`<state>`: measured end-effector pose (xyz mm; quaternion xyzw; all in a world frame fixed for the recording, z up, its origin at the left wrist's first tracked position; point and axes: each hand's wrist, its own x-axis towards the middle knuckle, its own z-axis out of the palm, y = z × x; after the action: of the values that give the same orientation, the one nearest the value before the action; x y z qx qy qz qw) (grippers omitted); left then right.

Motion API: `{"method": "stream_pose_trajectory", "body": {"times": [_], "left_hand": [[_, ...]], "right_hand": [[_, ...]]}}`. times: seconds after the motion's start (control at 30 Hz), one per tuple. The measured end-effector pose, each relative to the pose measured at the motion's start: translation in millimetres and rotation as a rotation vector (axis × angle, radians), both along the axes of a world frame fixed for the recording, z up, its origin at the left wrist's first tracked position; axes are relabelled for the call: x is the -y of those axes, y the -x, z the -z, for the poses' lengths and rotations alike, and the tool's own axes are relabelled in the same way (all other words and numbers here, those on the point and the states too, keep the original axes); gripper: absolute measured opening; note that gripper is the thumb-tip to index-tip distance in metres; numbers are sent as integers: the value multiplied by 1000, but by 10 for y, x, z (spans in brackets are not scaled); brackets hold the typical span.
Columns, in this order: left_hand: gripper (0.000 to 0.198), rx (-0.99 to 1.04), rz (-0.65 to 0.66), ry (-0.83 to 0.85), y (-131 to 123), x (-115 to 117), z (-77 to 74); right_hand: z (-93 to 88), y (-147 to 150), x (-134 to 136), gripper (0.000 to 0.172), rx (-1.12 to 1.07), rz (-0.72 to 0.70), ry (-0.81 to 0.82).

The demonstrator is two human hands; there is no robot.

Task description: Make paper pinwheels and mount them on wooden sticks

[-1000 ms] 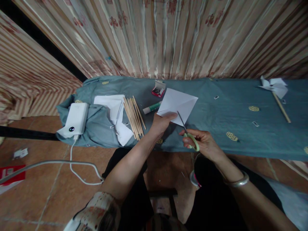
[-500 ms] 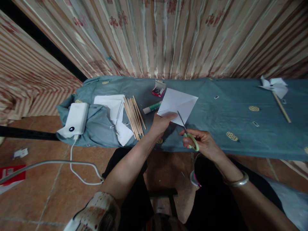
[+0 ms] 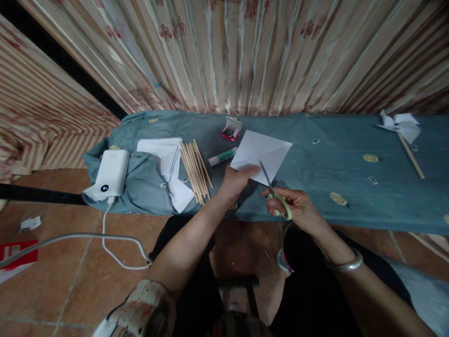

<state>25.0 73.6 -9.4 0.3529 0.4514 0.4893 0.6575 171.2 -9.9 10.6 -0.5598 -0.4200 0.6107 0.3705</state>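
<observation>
My left hand (image 3: 239,180) grips a square of white paper (image 3: 264,146) by its near left side, thumb lying on top. My right hand (image 3: 293,203) is closed on the light green handles of a pair of scissors (image 3: 269,183). The blades reach over the lower part of the paper and look closed or nearly so. Just left of the paper lies a glue stick (image 3: 222,157) with a green label. Behind it sits a small open red box (image 3: 230,130) with dark little pieces inside.
Several wooden sticks (image 3: 195,173) lie beside white paper sheets (image 3: 159,152) on the blue cloth (image 3: 308,168). A white power bank (image 3: 111,173) with a cable rests at the left end. A paper pinwheel (image 3: 400,125) on a stick lies far right. Curtains (image 3: 224,61) hang behind.
The paper and my left hand have shifted slightly to the right. The scissors have barely moved, still over the lower part of the paper.
</observation>
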Motion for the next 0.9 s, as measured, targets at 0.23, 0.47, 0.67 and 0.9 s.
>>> {"method": "stream_pose_trajectory", "body": {"times": [0.23, 0.47, 0.67, 0.9], "left_hand": [[18, 10, 2, -7, 4, 13, -12], [19, 2, -2, 15, -6, 11, -28], [19, 13, 4, -3, 4, 14, -25], [15, -10, 2, 6, 1, 15, -27]], "right_hand": [[3, 6, -3, 49, 12, 15, -16], [14, -14, 3, 48, 61, -8, -53], [19, -20, 3, 46, 54, 2, -47], [41, -5, 1, 45, 46, 10, -61]]}}
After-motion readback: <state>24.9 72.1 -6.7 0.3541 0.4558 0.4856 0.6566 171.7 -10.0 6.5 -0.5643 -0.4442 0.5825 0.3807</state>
